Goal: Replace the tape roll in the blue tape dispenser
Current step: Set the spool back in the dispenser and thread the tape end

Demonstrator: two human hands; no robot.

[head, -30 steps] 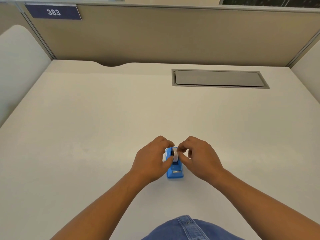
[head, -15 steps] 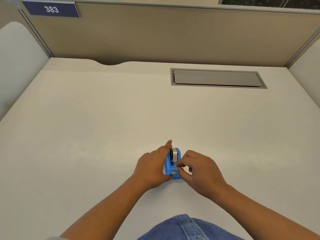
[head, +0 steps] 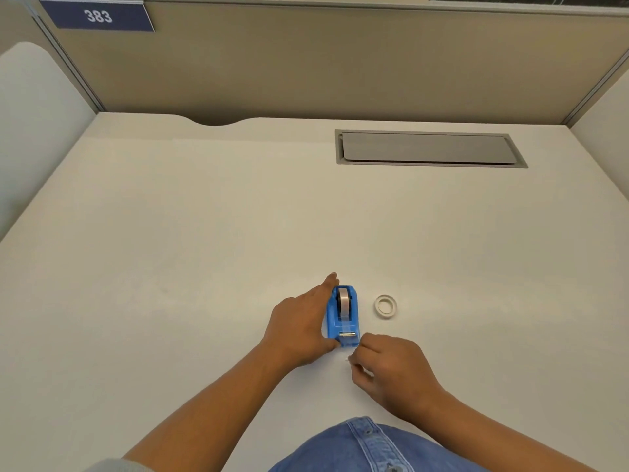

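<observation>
blue tape dispenser [head: 332, 320] is set at 6 o'clock on the desk [head: 204, 233], long axis 12-6, cutter pointed to 6. it is braced by the flat left hand [head: 299, 327]; the tape end [head: 349, 358] is pinched by the right hand [head: 391, 373].

A bright blue tape dispenser [head: 342, 323] showed low in the centre of the frame on a plain cream desk [head: 190, 233]. It carried a pale grey, translucent tape roll [head: 344, 301], with a white ring [head: 385, 305] to its right. Upper right was a matt grey hatch cover [head: 429, 148]. Upper left, a navy sign [head: 98, 16] bore white numerals on a beige partition [head: 306, 63]. Blue denim [head: 367, 447] with lighter stitching filled the bottom edge.
</observation>
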